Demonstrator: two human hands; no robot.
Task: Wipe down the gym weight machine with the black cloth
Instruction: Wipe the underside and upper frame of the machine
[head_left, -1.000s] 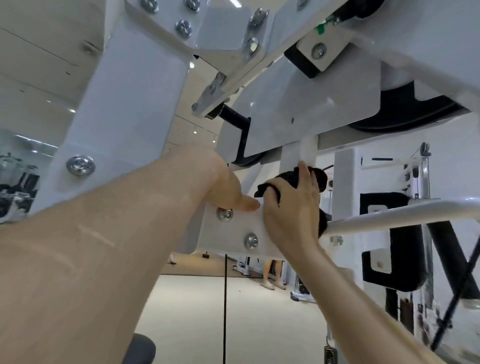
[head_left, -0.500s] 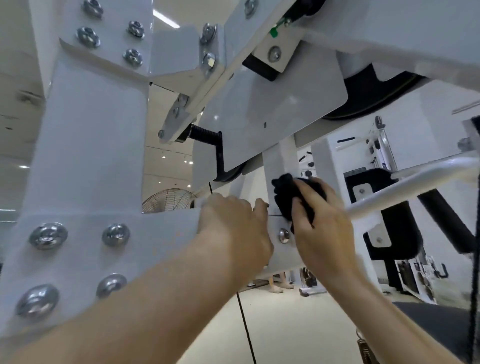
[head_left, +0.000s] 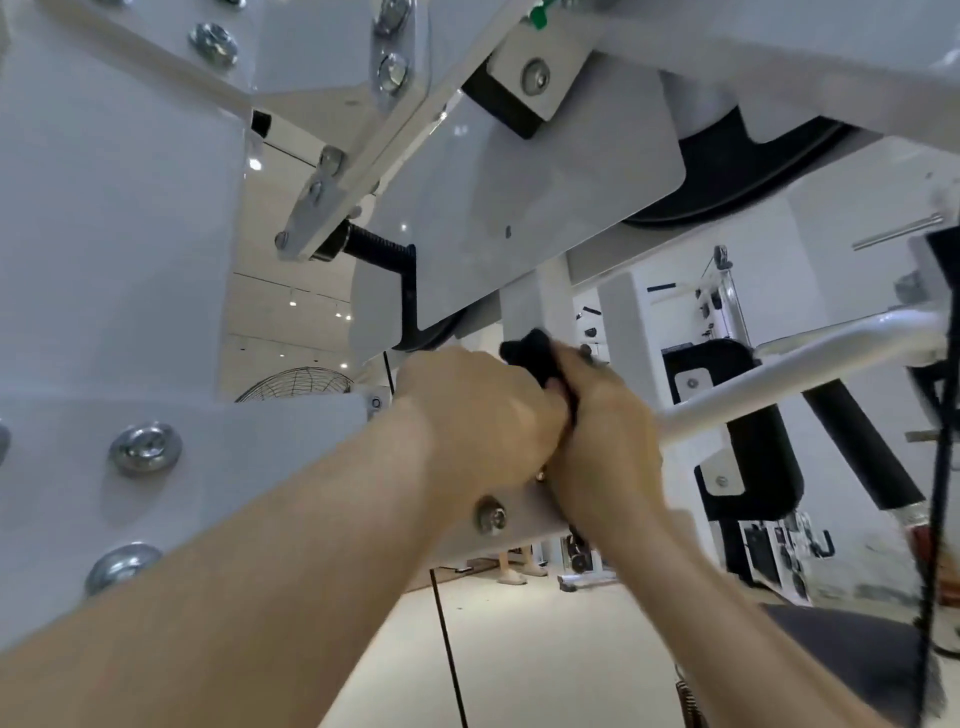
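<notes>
Black cloth (head_left: 537, 356) bunched in the right hand's (head_left: 597, 431) grip against the white post (head_left: 535, 296) — left hand (head_left: 478, 415) curled alongside, its hold unclear.

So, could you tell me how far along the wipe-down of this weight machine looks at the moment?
Done: impossible to judge; the white frame plates show no visible wiped or dirty areas. In hand: the right hand holds the black cloth against the white upright post, while the left hand is beside it on the frame. Left: probably the white handle bar and the plates overhead.
</notes>
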